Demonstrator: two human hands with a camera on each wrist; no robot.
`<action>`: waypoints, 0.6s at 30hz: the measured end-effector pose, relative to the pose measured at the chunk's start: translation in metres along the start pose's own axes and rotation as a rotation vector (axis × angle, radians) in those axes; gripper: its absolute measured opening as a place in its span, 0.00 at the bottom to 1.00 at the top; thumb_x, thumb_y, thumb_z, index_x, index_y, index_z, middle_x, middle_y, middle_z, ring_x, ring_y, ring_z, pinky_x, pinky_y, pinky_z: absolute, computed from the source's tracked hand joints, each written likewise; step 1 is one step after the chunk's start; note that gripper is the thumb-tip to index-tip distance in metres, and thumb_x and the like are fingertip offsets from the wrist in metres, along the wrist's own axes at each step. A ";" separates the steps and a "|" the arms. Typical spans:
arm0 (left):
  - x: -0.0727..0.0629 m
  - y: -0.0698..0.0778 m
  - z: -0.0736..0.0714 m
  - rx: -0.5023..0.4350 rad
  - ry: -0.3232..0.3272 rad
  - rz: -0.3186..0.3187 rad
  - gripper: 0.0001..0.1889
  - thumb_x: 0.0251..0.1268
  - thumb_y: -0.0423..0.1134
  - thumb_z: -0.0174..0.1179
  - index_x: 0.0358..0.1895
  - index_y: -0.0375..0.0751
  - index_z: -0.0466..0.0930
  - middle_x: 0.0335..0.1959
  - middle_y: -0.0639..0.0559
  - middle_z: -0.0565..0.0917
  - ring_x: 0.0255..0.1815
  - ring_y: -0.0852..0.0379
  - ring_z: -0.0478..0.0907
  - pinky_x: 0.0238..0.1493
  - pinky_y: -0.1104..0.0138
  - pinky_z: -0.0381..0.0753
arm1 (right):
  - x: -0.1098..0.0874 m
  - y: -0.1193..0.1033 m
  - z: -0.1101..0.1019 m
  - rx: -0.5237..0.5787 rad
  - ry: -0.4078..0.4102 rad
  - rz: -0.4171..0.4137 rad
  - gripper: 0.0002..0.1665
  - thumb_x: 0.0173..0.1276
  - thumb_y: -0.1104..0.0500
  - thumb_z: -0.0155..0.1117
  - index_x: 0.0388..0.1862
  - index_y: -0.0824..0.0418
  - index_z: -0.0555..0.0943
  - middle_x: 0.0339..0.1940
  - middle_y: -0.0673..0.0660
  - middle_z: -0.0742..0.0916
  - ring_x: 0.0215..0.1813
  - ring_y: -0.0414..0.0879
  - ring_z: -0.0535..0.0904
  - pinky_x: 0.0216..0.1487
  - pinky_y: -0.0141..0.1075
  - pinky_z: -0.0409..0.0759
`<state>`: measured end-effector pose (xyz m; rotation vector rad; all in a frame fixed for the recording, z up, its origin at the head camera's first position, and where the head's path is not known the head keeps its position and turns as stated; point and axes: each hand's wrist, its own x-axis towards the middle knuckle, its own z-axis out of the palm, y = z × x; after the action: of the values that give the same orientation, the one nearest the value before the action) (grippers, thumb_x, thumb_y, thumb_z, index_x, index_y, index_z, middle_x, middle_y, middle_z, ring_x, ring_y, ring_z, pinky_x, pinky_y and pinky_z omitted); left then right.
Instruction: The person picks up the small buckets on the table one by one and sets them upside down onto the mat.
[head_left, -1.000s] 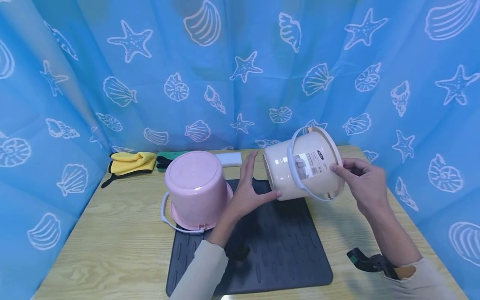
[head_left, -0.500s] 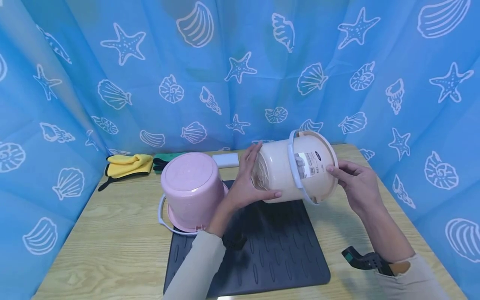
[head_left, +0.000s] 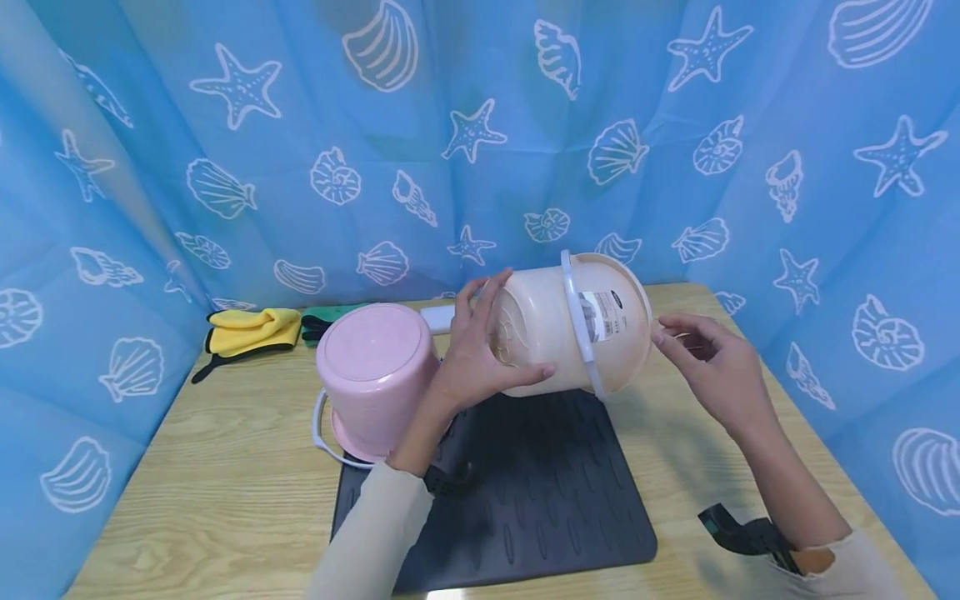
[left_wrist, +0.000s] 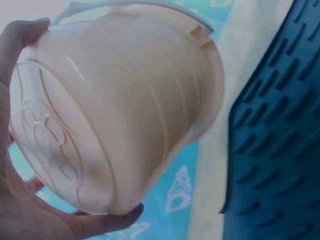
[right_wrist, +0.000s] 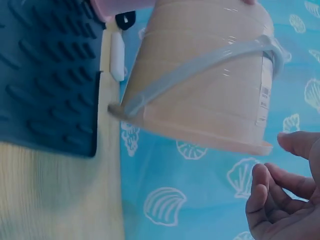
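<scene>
A cream plastic bucket (head_left: 542,321) is held up on its side over the mat, its base toward the left and its rim toward the right. My left hand (head_left: 471,358) grips it round the base, thumb below and fingers above. A pale handle (head_left: 577,317) loops round the bucket near a paper label (head_left: 603,315). Just off the rim, my right hand (head_left: 716,367) has loosely bent fingers holding nothing; the right wrist view shows a small gap between thumb and rim. Left of the hands, a pink bucket (head_left: 375,375) stands upside down, partly over the mat.
A dark ribbed mat (head_left: 525,517) lies on the wooden table (head_left: 202,475). Along the back are a folded yellow cloth (head_left: 251,333), a green cloth (head_left: 321,317) and a white block (head_left: 437,319). A blue shell-print curtain (head_left: 480,200) encloses the table's back and sides.
My left hand has moved from beside the cream bucket's base to gripping it. The bucket has shifted left and turned, and my right hand has let go of its rim.
</scene>
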<state>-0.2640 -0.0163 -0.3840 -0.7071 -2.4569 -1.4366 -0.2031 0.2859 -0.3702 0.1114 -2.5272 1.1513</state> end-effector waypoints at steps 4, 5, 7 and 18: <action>0.000 0.012 -0.012 0.061 0.014 -0.022 0.61 0.37 0.59 0.79 0.78 0.74 0.49 0.78 0.52 0.47 0.75 0.44 0.49 0.63 0.38 0.67 | -0.011 -0.002 -0.001 -0.116 0.040 -0.200 0.16 0.71 0.55 0.67 0.54 0.60 0.85 0.39 0.51 0.84 0.37 0.34 0.75 0.36 0.23 0.72; 0.000 0.015 -0.015 0.071 0.013 -0.028 0.61 0.37 0.59 0.79 0.78 0.75 0.49 0.78 0.51 0.47 0.75 0.44 0.50 0.63 0.38 0.67 | -0.015 -0.003 -0.001 -0.145 0.038 -0.245 0.14 0.70 0.57 0.68 0.52 0.59 0.85 0.37 0.50 0.84 0.36 0.35 0.75 0.35 0.23 0.72; -0.001 0.020 -0.019 0.095 0.009 -0.033 0.61 0.37 0.61 0.78 0.78 0.76 0.48 0.78 0.51 0.47 0.75 0.43 0.50 0.62 0.38 0.68 | -0.023 -0.004 0.001 -0.194 0.014 -0.324 0.11 0.68 0.60 0.70 0.49 0.58 0.86 0.35 0.46 0.84 0.34 0.35 0.75 0.34 0.25 0.73; -0.004 0.038 -0.040 0.197 0.001 0.015 0.61 0.37 0.63 0.78 0.78 0.76 0.49 0.78 0.50 0.50 0.74 0.42 0.54 0.60 0.38 0.69 | -0.075 -0.003 0.030 -0.336 -0.326 -0.424 0.12 0.61 0.58 0.76 0.45 0.53 0.86 0.40 0.43 0.83 0.38 0.37 0.80 0.35 0.32 0.81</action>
<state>-0.2437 -0.0369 -0.3366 -0.6803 -2.5413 -1.1678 -0.1412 0.2557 -0.4127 0.7587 -2.7421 0.5719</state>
